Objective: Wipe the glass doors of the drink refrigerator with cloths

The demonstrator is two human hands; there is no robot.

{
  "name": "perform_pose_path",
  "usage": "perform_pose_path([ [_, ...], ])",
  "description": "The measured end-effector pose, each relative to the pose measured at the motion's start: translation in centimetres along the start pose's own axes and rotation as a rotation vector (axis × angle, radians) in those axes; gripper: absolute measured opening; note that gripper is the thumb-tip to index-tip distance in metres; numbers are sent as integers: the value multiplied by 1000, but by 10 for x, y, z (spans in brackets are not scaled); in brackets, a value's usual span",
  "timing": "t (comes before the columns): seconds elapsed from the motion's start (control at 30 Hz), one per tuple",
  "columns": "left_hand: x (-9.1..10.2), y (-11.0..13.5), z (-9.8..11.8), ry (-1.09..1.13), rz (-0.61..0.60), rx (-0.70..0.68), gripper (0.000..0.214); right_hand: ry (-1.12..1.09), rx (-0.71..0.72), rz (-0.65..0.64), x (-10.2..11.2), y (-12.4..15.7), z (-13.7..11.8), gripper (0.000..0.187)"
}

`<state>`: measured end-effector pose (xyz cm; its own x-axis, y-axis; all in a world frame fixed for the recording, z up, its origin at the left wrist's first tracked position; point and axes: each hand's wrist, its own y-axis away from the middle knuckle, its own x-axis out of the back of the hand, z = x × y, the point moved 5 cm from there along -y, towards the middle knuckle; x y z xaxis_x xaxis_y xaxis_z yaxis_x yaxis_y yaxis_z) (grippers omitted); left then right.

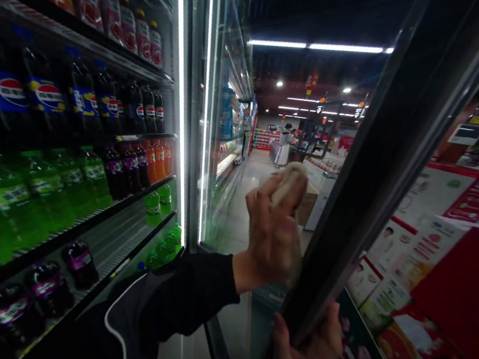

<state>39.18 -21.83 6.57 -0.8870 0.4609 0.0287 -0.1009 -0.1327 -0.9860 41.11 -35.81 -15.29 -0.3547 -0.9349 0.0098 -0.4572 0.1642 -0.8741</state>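
As L hand (270, 235) presses cloth (287, 182) to glass door (234, 225), R hand (306, 351) grips frame (374, 178).

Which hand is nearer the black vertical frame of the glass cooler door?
Right hand: it grips the black vertical frame of the glass cooler door low down. The left hand is further off, left of the frame, holding a pale cloth to the glass.

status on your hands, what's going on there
left hand pressing cloth to glass cooler door; right hand gripping black door frame; pepsi bottles shelved inside cooler, left of door
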Motion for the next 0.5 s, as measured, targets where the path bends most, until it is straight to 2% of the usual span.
perform_pose_path([
  [0.1,3,4,17,91,-8,-85,66,-60,-123,-1,-1,9,10,105],
  [0.23,-2,0,2,37,29,-220,63,-90,-249,39,4,18,23,110],
  [0.3,-6,-3,-15,-8,57,-264,66,-97,-280,24,6,22,29,113],
  [0.37,-9,-7,-39,-71,75,-242,64,-91,-295,24,8,25,35,114],
  [0.5,-12,-21,-105,-235,91,-161,54,-46,-238,69,7,34,44,114],
])
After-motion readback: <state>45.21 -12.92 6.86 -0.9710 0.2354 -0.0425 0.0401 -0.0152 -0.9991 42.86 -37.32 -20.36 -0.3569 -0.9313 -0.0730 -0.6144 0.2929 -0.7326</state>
